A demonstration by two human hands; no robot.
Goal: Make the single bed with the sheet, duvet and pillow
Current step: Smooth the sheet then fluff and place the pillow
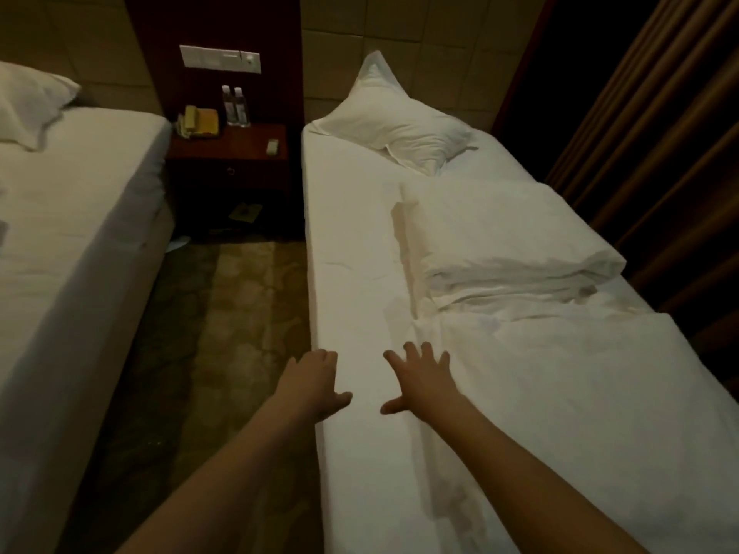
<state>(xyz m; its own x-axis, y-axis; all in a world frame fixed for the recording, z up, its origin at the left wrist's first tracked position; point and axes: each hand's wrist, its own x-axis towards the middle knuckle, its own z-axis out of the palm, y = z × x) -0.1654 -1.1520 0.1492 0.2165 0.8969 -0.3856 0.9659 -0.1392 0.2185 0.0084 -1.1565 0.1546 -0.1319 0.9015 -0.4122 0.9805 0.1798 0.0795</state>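
Head cam: nearest, I see both forearms reaching over the bed (360,493). L hand (310,383) at the sheet's (352,281) left edge, fingers loosely bent over the mattress side, gripping nothing I can make out. R hand (420,383) spread flat on the sheet, just beside the duvet (520,253). Duvet sits folded in a bundle mid-bed, right side. Pillow (400,129) farther up at the head end, one corner propped on the wall. Nightstand (228,153) w/ 2 bottles (236,105) between beds; 2nd bed (68,193) left, curtain (660,133) right.

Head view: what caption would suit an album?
Both hands, left hand and right hand, reach over the sheet beside a folded duvet.
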